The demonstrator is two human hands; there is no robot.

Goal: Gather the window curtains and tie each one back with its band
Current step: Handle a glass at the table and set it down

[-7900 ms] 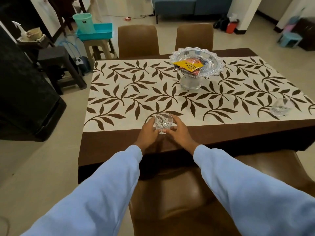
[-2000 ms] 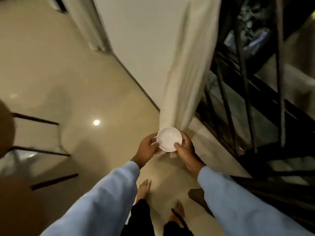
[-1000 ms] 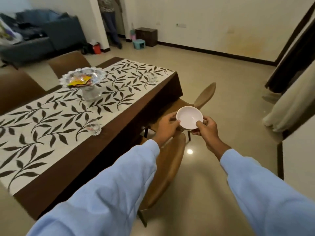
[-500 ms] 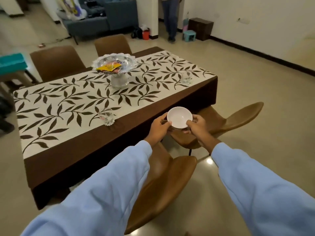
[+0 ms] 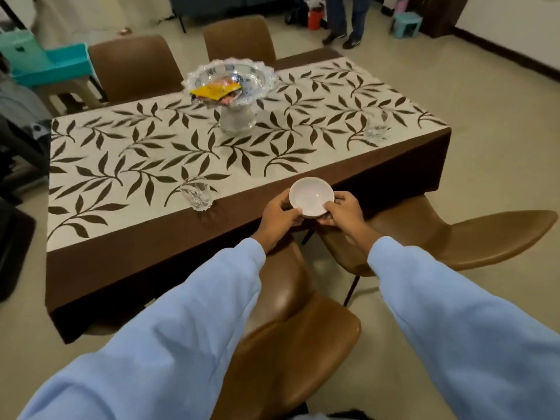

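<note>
Progress: no gathered curtain and no tied band is visible in this view, so I judge that nothing of the task can be counted as done here.
What is left: as far as I can judge, all of it: to go to the window, gather each curtain and tie its band around it.
Step in hand: the person stands at the dining surface [image 5: 121,237] with a bowl, which seems to be apart from the curtain work.
Left hand [image 5: 277,218]: it pinches the left rim of the white bowl [image 5: 311,197], with the thumb on the rim and the fingers curled under it.
Right hand [image 5: 344,212]: it pinches the right rim in the same way.
White bowl: small, shallow and empty, held level over the near brown edge of the surface. I cannot tell whether it touches the cloth.
Place of the curtains: not in view. A pale fabric [image 5: 75,16] hangs at the top left corner, but it is blurred and I cannot tell if it is a curtain.
Look of the curtains: nothing can be said, nor of the band.
On the surface: a leaf-patterned cloth, 2 cut glasses, the near glass [image 5: 196,194] and the far glass [image 5: 376,127], and 1 pedestal dish [image 5: 231,83] with packets in it.
Both hands: busy, so the bowl must be put down first.
</note>
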